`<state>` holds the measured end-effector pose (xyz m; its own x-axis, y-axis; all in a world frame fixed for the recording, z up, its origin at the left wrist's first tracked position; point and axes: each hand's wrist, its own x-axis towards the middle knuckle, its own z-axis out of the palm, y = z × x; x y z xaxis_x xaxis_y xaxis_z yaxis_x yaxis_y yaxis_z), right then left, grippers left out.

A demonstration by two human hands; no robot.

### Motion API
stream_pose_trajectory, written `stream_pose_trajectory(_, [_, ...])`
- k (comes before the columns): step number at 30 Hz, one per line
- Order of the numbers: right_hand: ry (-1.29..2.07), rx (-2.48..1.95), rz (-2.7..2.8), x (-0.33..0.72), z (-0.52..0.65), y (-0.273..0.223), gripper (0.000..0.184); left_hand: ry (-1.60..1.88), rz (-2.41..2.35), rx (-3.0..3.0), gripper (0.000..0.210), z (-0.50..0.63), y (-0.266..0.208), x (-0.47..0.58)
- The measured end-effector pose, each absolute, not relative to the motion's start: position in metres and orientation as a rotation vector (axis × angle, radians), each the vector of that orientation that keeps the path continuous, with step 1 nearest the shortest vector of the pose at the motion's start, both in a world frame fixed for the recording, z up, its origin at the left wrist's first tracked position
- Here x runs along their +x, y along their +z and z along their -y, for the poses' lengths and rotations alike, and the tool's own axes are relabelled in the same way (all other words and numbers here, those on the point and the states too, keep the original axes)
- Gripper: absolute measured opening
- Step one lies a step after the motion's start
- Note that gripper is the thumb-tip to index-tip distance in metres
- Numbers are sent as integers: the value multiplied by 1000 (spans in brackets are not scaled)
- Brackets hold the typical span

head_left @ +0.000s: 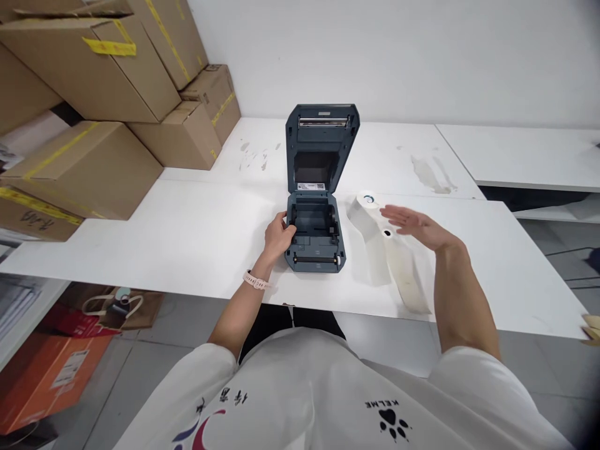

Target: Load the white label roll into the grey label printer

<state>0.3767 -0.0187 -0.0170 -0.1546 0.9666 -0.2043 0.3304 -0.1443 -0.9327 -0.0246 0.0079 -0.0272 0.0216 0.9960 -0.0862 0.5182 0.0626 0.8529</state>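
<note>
A dark grey label printer (315,244) stands on the white table with its lid (319,139) raised and tilted back. Its inner bay looks bare, and a roller runs across the front. My left hand (277,237) grips the printer's left side, thumb over the rim. Over to the right, my right hand (419,229) is held flat with fingers stretched out, holding nothing. Just left of those fingers is a white label roll (364,201) with a blue-marked core, its strip trailing forward. Beside it lies a smaller roll (387,234) with a dark core, a long pale strip (411,284) unrolled from it.
Cardboard boxes (89,69) with yellow tape are stacked at the table's left end. A white wall (398,56) rises behind. An orange box (56,375) and a paper bag (135,309) sit below on the left. Another white table (529,156) adjoins at the right.
</note>
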Motion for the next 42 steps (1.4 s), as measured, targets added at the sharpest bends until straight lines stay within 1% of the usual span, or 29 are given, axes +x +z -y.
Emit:
stream_pose_trajectory(5, [1447,-1599,1595,359,52,-17,63,828,-1594,1530,53,-7,-26,-23])
stream_pose_trajectory(7, [1522,-1509,1600,346,56,-2,63,817,-1586,1516,54,-7,-25,-23])
stream_pose_trajectory(9, [1518,-1326,1679,332,57,24,61,803,-1587,1509,55,-6,-24,-23])
stream_pose_trajectory(12, [1257,-1129,2004,301,50,70,50,812,-1589,1514,54,-7,-26,-24])
stream_pose_trajectory(15, [815,-1186,2413,250,29,94,43,825,-1596,1526,54,-8,-30,-24])
stream_pose_trajectory(17, [523,-1303,2599,212,7,89,42,826,-1601,1534,54,-9,-32,-24])
stream_pose_trajectory(19, [318,-1452,2755,180,-14,73,43,830,-1604,1532,55,-9,-34,-23])
stream_pose_trajectory(23, [168,-1631,2894,152,-33,40,44,838,-1604,1513,57,-8,-34,-23])
stream_pose_trajectory(27, [165,-1523,2722,158,-4,31,45,862,-1558,1471,57,-5,-34,-24])
stream_pose_trajectory(31, [290,-1349,2466,165,56,25,39,965,-1492,1348,60,-3,-38,-22])
stream_pose_trajectory(34, [374,-1299,2300,163,89,11,39,993,-1307,1201,71,-4,-39,-20])
stream_pose_trajectory(37, [376,-1284,2164,162,102,-7,38,938,-1130,1094,86,-3,-35,-21])
stream_pose_trajectory(42, [422,-1209,2089,165,103,-17,35,898,-1106,1044,93,-1,-31,-24])
